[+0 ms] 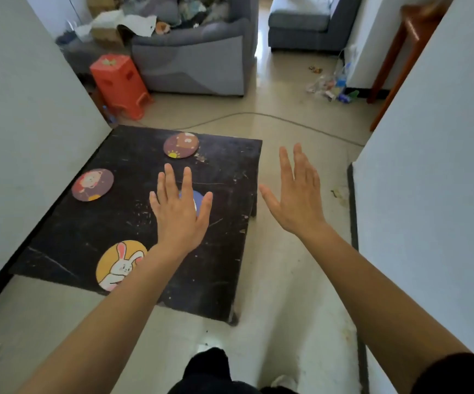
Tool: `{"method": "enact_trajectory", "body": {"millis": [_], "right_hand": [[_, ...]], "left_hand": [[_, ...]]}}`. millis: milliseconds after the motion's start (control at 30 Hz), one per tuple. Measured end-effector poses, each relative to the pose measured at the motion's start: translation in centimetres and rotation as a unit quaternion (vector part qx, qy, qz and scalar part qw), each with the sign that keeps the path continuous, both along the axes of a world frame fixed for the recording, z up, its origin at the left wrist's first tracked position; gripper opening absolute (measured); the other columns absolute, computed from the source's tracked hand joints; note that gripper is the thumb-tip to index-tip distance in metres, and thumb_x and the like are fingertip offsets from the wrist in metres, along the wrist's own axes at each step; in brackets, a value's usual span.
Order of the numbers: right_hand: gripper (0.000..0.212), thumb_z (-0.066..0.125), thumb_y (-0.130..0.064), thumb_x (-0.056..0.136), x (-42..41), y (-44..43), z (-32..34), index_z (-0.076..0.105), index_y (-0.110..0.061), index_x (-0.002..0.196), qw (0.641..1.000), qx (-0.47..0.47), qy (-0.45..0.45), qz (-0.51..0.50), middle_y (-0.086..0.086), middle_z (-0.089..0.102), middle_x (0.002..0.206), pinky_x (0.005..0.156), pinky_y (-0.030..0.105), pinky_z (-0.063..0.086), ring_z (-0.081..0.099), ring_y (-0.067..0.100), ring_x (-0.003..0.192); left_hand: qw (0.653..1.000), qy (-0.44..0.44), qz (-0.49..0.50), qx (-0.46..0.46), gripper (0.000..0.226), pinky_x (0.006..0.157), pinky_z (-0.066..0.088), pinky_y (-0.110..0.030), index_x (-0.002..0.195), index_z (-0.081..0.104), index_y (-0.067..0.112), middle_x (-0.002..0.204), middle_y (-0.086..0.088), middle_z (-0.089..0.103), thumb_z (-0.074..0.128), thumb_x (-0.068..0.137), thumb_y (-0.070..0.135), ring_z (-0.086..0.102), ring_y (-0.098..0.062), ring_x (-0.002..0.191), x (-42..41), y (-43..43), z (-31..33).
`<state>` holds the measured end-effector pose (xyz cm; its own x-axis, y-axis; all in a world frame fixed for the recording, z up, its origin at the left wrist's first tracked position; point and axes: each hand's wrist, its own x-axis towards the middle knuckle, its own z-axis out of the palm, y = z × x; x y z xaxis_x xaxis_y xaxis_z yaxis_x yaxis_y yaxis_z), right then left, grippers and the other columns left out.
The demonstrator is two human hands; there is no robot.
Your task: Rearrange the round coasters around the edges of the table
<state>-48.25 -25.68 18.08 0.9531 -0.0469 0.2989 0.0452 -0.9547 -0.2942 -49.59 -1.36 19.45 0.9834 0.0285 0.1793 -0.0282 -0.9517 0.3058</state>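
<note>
Low black table [94, 237] at centre left of the frame, with four round coasters on it: brown bear coaster [181, 145] near the top edge, lion coaster [92, 184] by the left edge, yellow rabbit coaster [118, 264] near the bottom edge partly under the left forearm, and blue coaster [199, 201] mid-table, mostly hidden. Left hand [180, 211] flat and spread wide over the blue coaster, holding nothing. Right hand [297, 196] open with fingers together, empty, over bare floor right of the table.

Lay flat on the black table [94, 237]: bear coaster [181, 145] at twelve o'clock, lion coaster [92, 184] at nine, rabbit coaster [118, 264] at six, blue coaster [197, 201] near centre, mostly hidden.
</note>
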Motion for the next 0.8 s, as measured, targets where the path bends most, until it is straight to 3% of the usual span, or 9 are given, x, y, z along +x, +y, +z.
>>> {"method": "enact_trajectory", "body": {"millis": [200,433,800], "right_hand": [[0.083,0.037,-0.063,0.095,6.7,-2.9,0.4,0.000,-0.024,0.158,0.998,0.005,-0.003,0.062,0.016,0.002,0.167,0.121,0.049,0.013,0.013,0.035,0.152],[0.082,0.039,-0.061,0.095,17.1,-2.9,-1.1,0.001,-0.023,0.157,0.989,-0.055,0.011,0.136,0.016,0.005,0.166,0.120,0.050,0.018,0.017,0.037,0.151],[0.081,0.043,-0.055,0.097,30.7,4.5,-1.2,0.004,-0.018,0.157,0.943,-0.100,0.056,0.314,0.020,0.014,0.164,0.119,0.051,0.027,0.026,0.039,0.147]], "left_hand": [[0.997,-0.004,0.083,0.000,0.071,0.119,0.008,-0.057,0.155,0.011,0.025,0.166,-0.010,-0.001,0.025,0.096,0.061,-0.001,-0.031,0.152,4.5,-2.8,-0.9],[0.989,0.012,0.142,-0.036,0.071,0.118,0.009,-0.058,0.156,0.010,0.022,0.166,-0.013,-0.001,0.025,0.097,0.059,0.001,-0.033,0.152,12.1,-4.2,-4.9],[0.947,0.092,0.288,-0.110,0.072,0.116,0.011,-0.060,0.156,0.011,0.021,0.166,-0.014,0.000,0.033,0.097,0.056,0.005,-0.034,0.151,18.1,-1.2,-5.7]]}}
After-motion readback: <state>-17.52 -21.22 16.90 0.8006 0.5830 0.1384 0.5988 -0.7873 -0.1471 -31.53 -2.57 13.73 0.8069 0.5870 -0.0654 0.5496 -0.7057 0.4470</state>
